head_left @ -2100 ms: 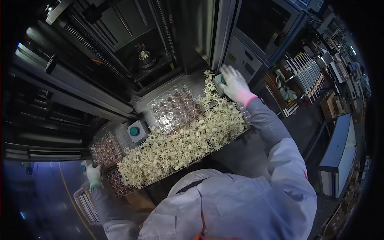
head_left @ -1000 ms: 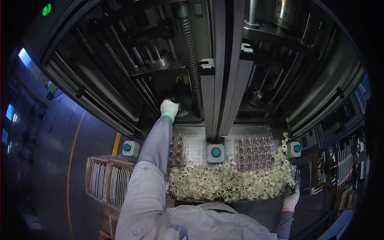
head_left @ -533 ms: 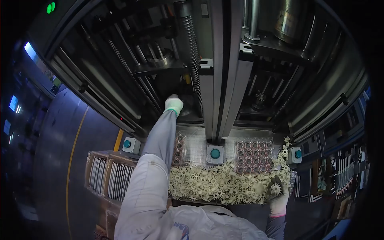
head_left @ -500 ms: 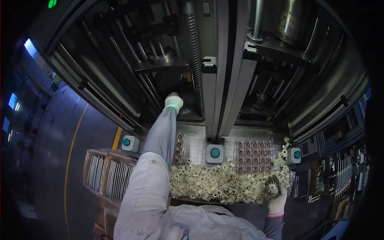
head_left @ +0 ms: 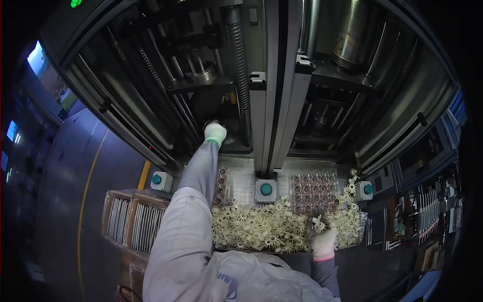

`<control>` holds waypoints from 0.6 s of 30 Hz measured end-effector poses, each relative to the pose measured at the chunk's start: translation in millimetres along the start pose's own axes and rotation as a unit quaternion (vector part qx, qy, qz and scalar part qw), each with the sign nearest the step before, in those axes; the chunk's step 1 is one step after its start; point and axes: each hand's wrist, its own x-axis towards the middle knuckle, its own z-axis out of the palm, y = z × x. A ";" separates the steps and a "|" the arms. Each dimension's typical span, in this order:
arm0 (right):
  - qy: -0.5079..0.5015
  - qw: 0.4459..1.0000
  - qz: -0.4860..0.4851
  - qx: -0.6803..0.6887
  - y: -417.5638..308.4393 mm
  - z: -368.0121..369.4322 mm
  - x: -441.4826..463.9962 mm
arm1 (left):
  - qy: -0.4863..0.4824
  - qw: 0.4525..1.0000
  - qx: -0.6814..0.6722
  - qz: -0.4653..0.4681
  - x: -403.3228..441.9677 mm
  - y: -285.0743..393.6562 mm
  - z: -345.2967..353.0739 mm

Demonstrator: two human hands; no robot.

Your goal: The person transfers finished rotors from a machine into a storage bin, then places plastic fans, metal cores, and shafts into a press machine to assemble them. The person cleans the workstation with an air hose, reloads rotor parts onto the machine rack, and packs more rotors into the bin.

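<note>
My left hand (head_left: pixel 215 132), in a white glove with dark fingers, reaches deep into the left press bay (head_left: pixel 204 103). Its fingertips blend into the shadow, so their pose and anything in them are hidden. My right hand (head_left: pixel 322 240), gloved too, is over the right part of the pile of cream toothed parts (head_left: pixel 261 229). A cream star-shaped toothed wheel (head_left: pixel 319 224) sits in its curled fingers. Just beyond it lies a clear tray with round pockets (head_left: pixel 314 190) holding dark ring-like pieces.
Boxes with green buttons (head_left: pixel 266 190) stand between and beside the bays. A second tray (head_left: pixel 222 187) is partly behind my left arm. In the right bay a cream toothed wheel (head_left: pixel 320 121) sits on a fixture. Cartons of white strips (head_left: pixel 119 216) stand at left.
My right hand has moved left across the pile, still with the toothed wheel. The left hand stays inside the left bay; the whole view has shifted slightly.
</note>
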 end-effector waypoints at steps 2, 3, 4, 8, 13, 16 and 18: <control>-0.014 0.999 -0.001 -0.050 3.1 -1.6 -9.2 | 0.015 0.996 -0.091 -0.018 -32.1 2.9 -27.2; -0.012 0.996 0.003 -0.086 1.5 -12.7 -9.6 | 0.035 0.982 -0.181 -0.035 -45.7 2.8 -38.2; -0.012 0.993 0.008 -0.120 1.3 -23.2 -8.3 | 0.036 0.982 -0.179 -0.037 -38.1 -9.1 -19.3; -0.002 0.978 -0.032 -0.206 -4.4 -60.7 -9.9 | 0.033 0.912 -0.352 -0.205 -30.9 -34.2 13.5; 0.021 0.980 -0.024 -0.197 -3.6 -52.8 -6.3 | 0.000 0.996 -0.038 0.075 16.6 -49.2 64.8; 0.011 0.970 -0.051 -0.237 -0.5 -43.7 -7.4 | -0.012 0.992 -0.127 0.004 -5.8 -38.3 32.0; 0.004 0.972 -0.048 -0.229 -6.7 -54.7 -9.7 | 0.000 0.970 -0.232 -0.069 -35.9 -24.9 -2.3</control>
